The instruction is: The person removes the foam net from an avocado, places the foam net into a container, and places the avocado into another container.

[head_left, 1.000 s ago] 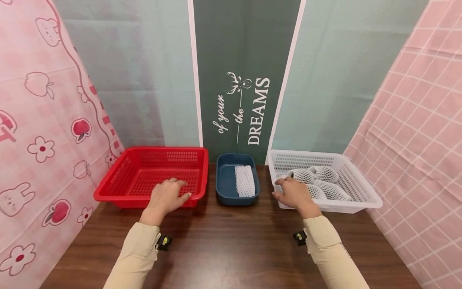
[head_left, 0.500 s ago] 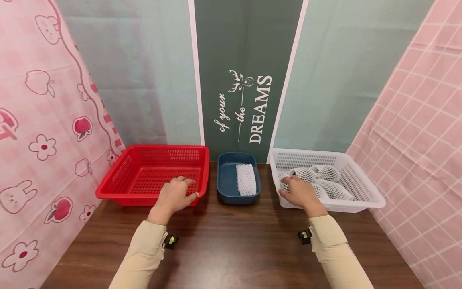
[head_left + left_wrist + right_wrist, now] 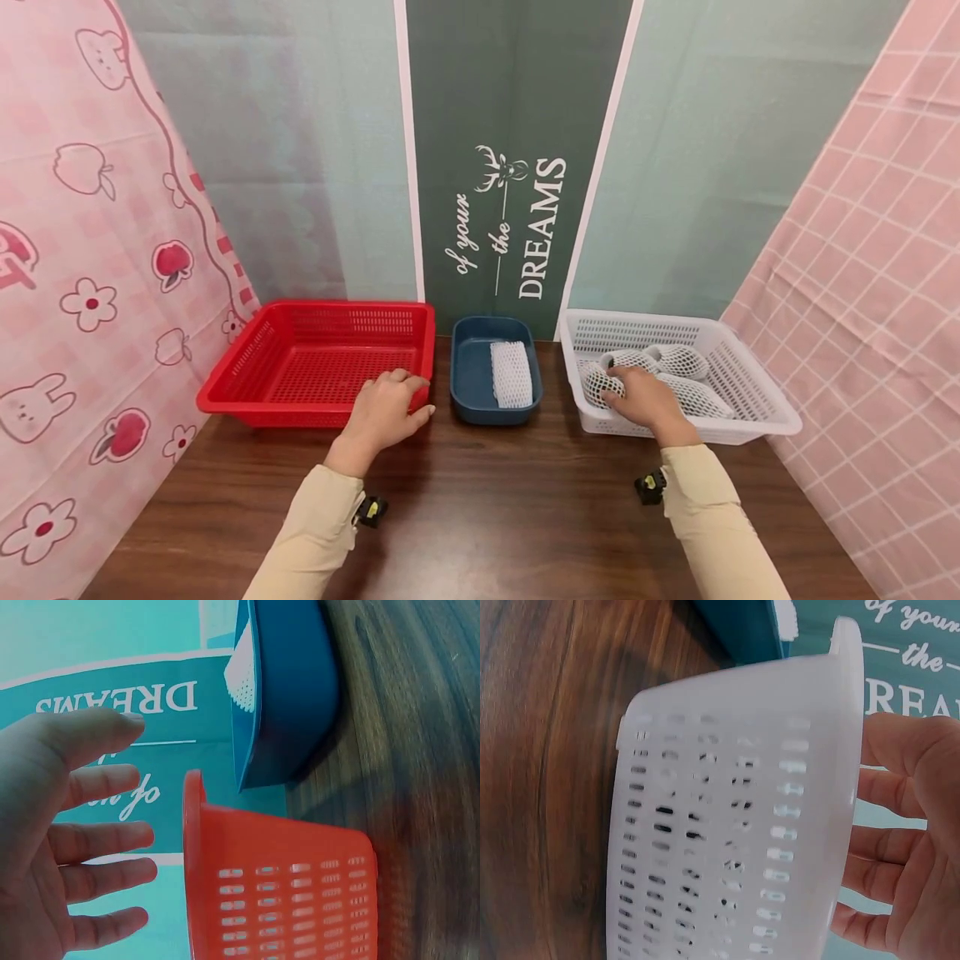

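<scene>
Head view, with twelve o'clock pointing away from the person: nearest is a dark wood table [image 3: 495, 517] carrying everything. At eleven o'clock the left hand [image 3: 382, 412] hovers by the near, four-o'clock corner of a red basket [image 3: 292, 417], its grip loose and wide, holding nothing. Toward one o'clock the right hand [image 3: 651, 398] is poised over a white basket [image 3: 746, 383], its grip relaxed, fingers gently bent near a netted bundle [image 3: 596, 385]; contact cannot be told. Several similar bundles lie there, contents hidden; the basket's walls probably stop them rolling. At twelve o'clock a blue tray [image 3: 471, 375] holds white foam netting [image 3: 512, 373] along its three-o'clock side, perhaps central so both hands can reach. Farthest, a green printed cloth [image 3: 517, 83] hangs.
</scene>
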A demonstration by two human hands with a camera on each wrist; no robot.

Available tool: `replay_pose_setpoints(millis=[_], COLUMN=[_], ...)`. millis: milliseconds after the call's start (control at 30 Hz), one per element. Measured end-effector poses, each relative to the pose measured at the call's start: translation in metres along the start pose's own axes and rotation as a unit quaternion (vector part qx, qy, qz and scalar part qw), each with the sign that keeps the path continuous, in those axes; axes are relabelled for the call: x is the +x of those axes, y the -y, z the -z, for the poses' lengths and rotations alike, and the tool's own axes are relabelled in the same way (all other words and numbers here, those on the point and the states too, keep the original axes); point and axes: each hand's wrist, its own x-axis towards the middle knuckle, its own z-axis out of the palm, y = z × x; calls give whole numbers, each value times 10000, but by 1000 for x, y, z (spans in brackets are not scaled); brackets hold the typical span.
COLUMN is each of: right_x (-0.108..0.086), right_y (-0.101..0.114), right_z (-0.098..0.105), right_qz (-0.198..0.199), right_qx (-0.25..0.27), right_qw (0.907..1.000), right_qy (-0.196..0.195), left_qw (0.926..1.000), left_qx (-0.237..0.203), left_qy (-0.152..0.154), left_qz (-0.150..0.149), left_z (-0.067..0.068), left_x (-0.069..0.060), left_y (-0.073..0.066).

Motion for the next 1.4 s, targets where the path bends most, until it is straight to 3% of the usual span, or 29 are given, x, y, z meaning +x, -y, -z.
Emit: replay_pose_setpoints(millis=[233,733,1133,1400], right_x=[4,13,20,29], right_y=[-14,-31,-35,-29], right_z=[2,-3,-14,-22], right_qz=[-143,-171,-448,-416], right_qx=[59,312,589,667], right_qw=[9998,9987,9952,9941], right_qy=[151,353,638,743], left_qw=[9999,9994,9981,9970], left_qx=[-14,-120,-201,-224], left_qy=[165,143,187,249], left_qz=[-8,-286,-546,-703], left_z=[-5,-10,-24,-32], left_x=[2,6,6,6], left_y=[-8,-27,-40,-46])
